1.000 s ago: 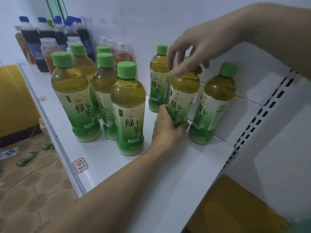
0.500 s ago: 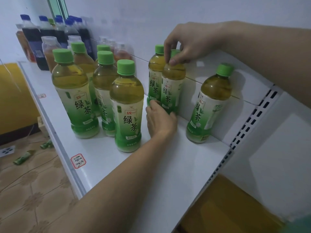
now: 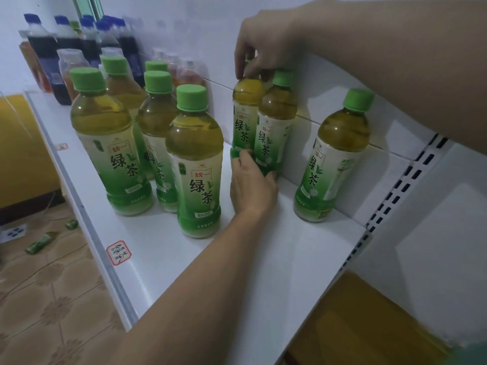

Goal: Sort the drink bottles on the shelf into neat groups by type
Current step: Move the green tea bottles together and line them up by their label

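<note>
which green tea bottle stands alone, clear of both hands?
The green tea bottle at far right, against the back wall near the slotted upright. The others stand bunched in a left cluster or paired under the hands; this one has open shelf on both sides.

Two bare arms and two bare hands

The left hand and right hand wear no gloves, rings or watch. Both long forearms are bare, with no sleeves showing. The fingernails are short and plain.

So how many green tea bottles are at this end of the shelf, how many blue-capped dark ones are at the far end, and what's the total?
green tea bottles: 8
blue-capped dark bottles: at least 5, too blurred for an exact count
Total: at least 13
</note>
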Demonstrator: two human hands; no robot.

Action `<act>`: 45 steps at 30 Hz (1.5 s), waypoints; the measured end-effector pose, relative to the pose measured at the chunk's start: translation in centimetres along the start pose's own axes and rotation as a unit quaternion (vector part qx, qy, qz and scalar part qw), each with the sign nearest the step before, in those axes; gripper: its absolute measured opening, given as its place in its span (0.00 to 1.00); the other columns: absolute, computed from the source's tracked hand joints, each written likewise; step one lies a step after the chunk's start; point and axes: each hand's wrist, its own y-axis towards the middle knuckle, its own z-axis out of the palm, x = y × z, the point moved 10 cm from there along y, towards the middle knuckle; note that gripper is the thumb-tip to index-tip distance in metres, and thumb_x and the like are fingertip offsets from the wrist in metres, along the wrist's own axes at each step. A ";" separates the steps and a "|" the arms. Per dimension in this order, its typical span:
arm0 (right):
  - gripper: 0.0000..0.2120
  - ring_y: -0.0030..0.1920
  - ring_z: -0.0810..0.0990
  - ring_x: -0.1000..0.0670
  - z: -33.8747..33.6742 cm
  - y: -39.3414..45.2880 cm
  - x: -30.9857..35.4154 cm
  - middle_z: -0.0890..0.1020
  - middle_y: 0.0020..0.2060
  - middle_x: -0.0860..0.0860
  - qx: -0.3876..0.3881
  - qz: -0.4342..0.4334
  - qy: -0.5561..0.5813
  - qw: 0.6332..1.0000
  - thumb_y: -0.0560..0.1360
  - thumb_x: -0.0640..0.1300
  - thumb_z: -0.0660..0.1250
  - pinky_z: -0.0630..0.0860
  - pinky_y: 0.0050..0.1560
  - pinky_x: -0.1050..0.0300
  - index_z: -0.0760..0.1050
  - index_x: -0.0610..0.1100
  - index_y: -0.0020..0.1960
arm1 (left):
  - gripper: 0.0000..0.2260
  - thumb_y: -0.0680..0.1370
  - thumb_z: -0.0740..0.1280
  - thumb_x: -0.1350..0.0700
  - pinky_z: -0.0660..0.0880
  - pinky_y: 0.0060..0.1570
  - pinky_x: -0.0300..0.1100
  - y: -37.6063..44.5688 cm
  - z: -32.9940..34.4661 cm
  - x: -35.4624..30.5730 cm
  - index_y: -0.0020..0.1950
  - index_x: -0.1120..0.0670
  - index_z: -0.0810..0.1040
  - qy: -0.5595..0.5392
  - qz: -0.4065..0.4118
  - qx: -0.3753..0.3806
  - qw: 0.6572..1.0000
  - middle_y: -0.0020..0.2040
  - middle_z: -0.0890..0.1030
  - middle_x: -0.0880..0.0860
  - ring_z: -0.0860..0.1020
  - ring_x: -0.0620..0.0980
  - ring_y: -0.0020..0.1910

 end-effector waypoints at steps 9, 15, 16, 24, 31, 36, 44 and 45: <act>0.09 0.36 0.83 0.50 0.4 1.3 -0.9 0.85 0.41 0.49 0.001 0.036 0.014 0.999 0.81 0.48 0.67 0.79 0.39 0.54 0.81 0.46 0.57 | 0.27 0.75 0.76 0.55 0.73 0.63 0.46 0.4 0.1 -0.1 0.70 0.53 0.68 -0.001 0.007 0.005 1.000 0.66 0.74 0.53 0.75 0.54 0.65; 0.05 0.31 0.77 0.54 -0.4 0.9 -1.3 0.80 0.35 0.53 -0.032 0.041 0.001 0.999 0.78 0.52 0.70 0.67 0.29 0.59 0.75 0.54 0.48 | 0.27 0.75 0.76 0.55 0.73 0.63 0.46 0.5 0.1 0.0 0.71 0.53 0.68 0.003 0.013 0.000 1.000 0.65 0.74 0.53 0.75 0.54 0.64; 0.05 0.31 0.77 0.53 -0.4 0.9 -1.1 0.80 0.37 0.53 -0.035 0.035 0.003 0.999 0.78 0.53 0.69 0.67 0.30 0.58 0.75 0.54 0.50 | 0.27 0.75 0.76 0.54 0.73 0.63 0.46 0.5 0.1 0.1 0.71 0.53 0.69 0.003 0.012 -0.002 1.000 0.65 0.74 0.53 0.75 0.54 0.64; 0.16 0.48 0.79 0.45 -3.6 -5.1 -2.8 0.80 0.55 0.44 -0.140 0.036 0.086 0.986 0.84 0.54 0.59 0.73 0.45 0.51 0.73 0.45 0.66 | 0.27 0.75 0.76 0.54 0.70 0.58 0.42 0.8 0.5 0.5 0.71 0.52 0.68 -0.008 0.015 0.006 1.000 0.65 0.74 0.53 0.75 0.54 0.64; 0.19 0.42 0.78 0.47 -1.3 -13.2 -2.8 0.79 0.45 0.51 -0.033 0.022 -0.037 0.999 0.80 0.63 0.58 0.69 0.40 0.55 0.76 0.50 0.57 | 0.28 0.72 0.78 0.54 0.75 0.61 0.46 0.8 -0.1 0.2 0.68 0.52 0.69 -0.032 0.005 0.011 0.999 0.60 0.73 0.51 0.76 0.53 0.60; 0.18 0.43 0.77 0.48 -0.2 -15.5 -3.6 0.80 0.45 0.52 -0.016 0.035 -0.040 0.998 0.76 0.66 0.62 0.68 0.42 0.55 0.76 0.54 0.54 | 0.17 0.74 0.74 0.54 0.75 0.52 0.44 -0.4 -1.7 -1.1 0.55 0.50 0.69 -0.018 0.005 -0.008 1.000 0.53 0.73 0.49 0.75 0.51 0.53; 0.05 0.39 0.72 0.63 -0.4 -15.4 -4.0 0.79 0.45 0.54 -0.063 0.041 0.047 0.996 0.76 0.55 0.72 0.67 0.46 0.58 0.81 0.54 0.48 | 0.14 0.73 0.73 0.44 0.68 0.33 0.41 -5.5 4.4 -2.9 0.39 0.51 0.73 0.128 0.115 0.397 0.901 0.34 0.75 0.48 0.73 0.49 0.34; 0.05 0.39 0.72 0.60 -0.5 -15.0 -3.8 0.78 0.45 0.54 -0.077 0.038 0.046 0.995 0.76 0.54 0.72 0.67 0.48 0.58 0.82 0.54 0.48 | 0.17 0.71 0.75 0.40 0.67 0.32 0.41 -5.4 4.4 -2.8 0.38 0.50 0.72 0.131 0.113 0.396 0.902 0.33 0.74 0.48 0.72 0.48 0.32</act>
